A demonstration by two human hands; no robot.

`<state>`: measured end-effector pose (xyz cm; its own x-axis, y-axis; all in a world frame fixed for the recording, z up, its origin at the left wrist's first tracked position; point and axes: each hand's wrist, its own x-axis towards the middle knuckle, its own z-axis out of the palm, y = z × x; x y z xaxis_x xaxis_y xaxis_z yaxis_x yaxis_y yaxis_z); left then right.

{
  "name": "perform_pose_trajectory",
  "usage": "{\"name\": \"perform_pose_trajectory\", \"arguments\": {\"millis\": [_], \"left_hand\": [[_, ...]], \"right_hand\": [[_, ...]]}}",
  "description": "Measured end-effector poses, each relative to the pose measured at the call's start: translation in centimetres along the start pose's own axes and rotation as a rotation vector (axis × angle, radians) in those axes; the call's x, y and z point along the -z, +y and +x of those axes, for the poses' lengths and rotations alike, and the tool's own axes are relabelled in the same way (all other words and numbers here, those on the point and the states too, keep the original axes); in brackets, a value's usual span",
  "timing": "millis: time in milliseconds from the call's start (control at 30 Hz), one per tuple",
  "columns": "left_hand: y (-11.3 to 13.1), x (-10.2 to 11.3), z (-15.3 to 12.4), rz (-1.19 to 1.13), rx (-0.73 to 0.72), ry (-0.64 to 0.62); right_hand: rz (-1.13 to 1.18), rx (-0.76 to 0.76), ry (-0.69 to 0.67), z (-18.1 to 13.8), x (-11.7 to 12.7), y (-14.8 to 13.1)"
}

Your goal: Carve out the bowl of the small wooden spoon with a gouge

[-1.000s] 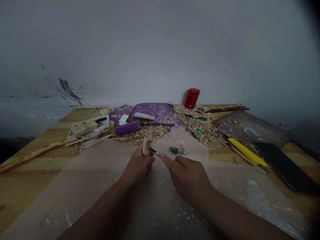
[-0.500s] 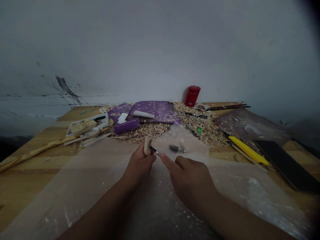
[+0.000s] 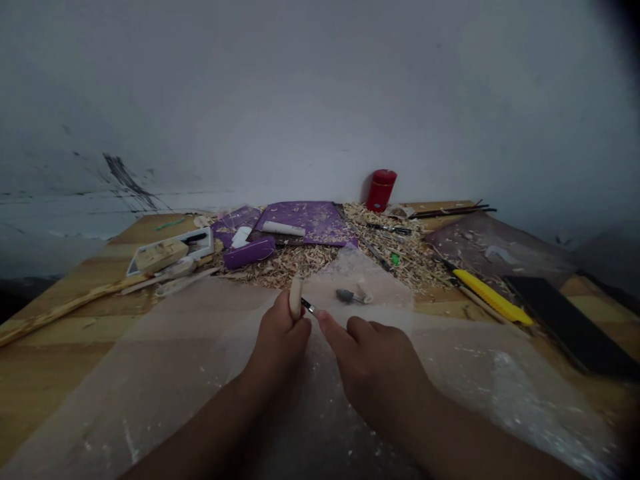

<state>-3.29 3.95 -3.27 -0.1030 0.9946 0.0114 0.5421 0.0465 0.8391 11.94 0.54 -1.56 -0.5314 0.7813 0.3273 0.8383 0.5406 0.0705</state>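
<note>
My left hand (image 3: 280, 337) is closed around a small pale wooden piece (image 3: 296, 296), held upright above a sheet of clear plastic (image 3: 165, 360) on the table. My right hand (image 3: 375, 357) is closed on a thin carving tool (image 3: 309, 306); its dark tip touches the side of the wooden piece. The index finger lies along the tool. Just beyond the hands, a small grey bit (image 3: 345, 295) and a pale scrap (image 3: 364, 291) rest on the plastic.
Wood shavings (image 3: 300, 260) cover the table's back, among purple boxes (image 3: 310, 220), a white tray (image 3: 165, 252) and a red can (image 3: 381, 190). A yellow utility knife (image 3: 493, 297) and a black slab (image 3: 565, 323) lie right. A long stick (image 3: 65, 308) lies left.
The wooden piece has turned from face-on to edge-on in my left hand. Both hands have stayed close together, with the tool tip still against the wood.
</note>
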Motion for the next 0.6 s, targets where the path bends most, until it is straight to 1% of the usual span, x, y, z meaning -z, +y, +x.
{"name": "perform_pose_trajectory", "arguments": {"millis": [133, 233, 333, 433, 500, 600], "left_hand": [[-0.2, 0.1, 0.1, -0.082, 0.042, -0.03], [-0.3, 0.1, 0.0, -0.239, 0.107, -0.074], [0.1, 0.1, -0.3, -0.426, 0.194, -0.092], [1.0, 0.4, -0.8, -0.59, 0.329, -0.111], [1.5, 0.6, -1.0, -0.689, 0.41, -0.15], [1.8, 0.8, -0.9, -0.804, 0.438, -0.219]], "right_hand": [[0.015, 0.011, 0.047, -0.1, -0.6, 0.1], [0.038, 0.034, 0.091, -0.3, -1.3, 0.2], [0.078, 0.06, 0.129, -0.4, -2.0, 0.4], [0.16, 0.085, 0.209, -0.2, -2.7, 0.5], [0.206, 0.083, 0.246, 0.0, -3.0, 0.6], [0.266, 0.048, 0.245, 0.2, -3.1, 0.7]]}}
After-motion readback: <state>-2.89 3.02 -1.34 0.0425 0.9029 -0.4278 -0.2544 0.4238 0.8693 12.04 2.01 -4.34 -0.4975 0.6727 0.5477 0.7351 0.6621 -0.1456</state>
